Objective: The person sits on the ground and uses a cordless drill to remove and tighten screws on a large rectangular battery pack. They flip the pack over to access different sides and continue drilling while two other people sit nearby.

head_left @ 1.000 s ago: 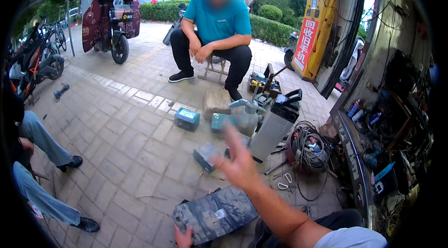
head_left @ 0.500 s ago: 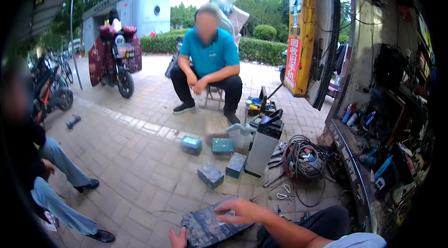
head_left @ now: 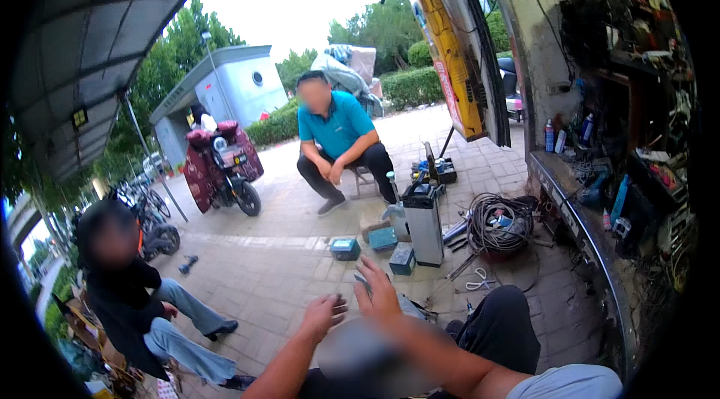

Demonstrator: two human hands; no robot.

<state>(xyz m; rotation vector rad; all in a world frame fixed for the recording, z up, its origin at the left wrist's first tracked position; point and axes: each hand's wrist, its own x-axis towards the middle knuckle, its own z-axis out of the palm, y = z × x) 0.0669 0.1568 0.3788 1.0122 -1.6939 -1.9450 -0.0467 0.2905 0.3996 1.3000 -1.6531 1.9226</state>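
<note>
At the lower centre of the frame, two bare hands are raised close together: the left hand [head_left: 324, 315] is open with its fingers loosely bent toward the right, and the right hand [head_left: 381, 295] is open with its fingers extended toward the upper left; neither is seen gripping anything. Just right of the right hand, a grey thing [head_left: 415, 308] shows low down, mostly hidden, so its shape cannot be told; a blurred dark patch covers whatever lies below the hands. Above the right hand, near the centre, stand a dark-sided rectangular box with a grey-blue top [head_left: 402, 258], a teal rectangular box [head_left: 382, 239] and, to their left, a teal box with a pale top [head_left: 345, 249], all on grey brick paving [head_left: 277, 268]. Right of them a tall silver metal case with a black handle [head_left: 425, 234] stands upright, beside a pale pump spray bottle [head_left: 395, 219]. At the centre right lies a coil of grey cable [head_left: 501, 220], with white-handled scissors [head_left: 478, 277] below it. A seated person in a teal shirt [head_left: 337, 125] is at the upper centre, and another person in a dark jacket and light blue jeans [head_left: 124, 290] sits at the left
</note>
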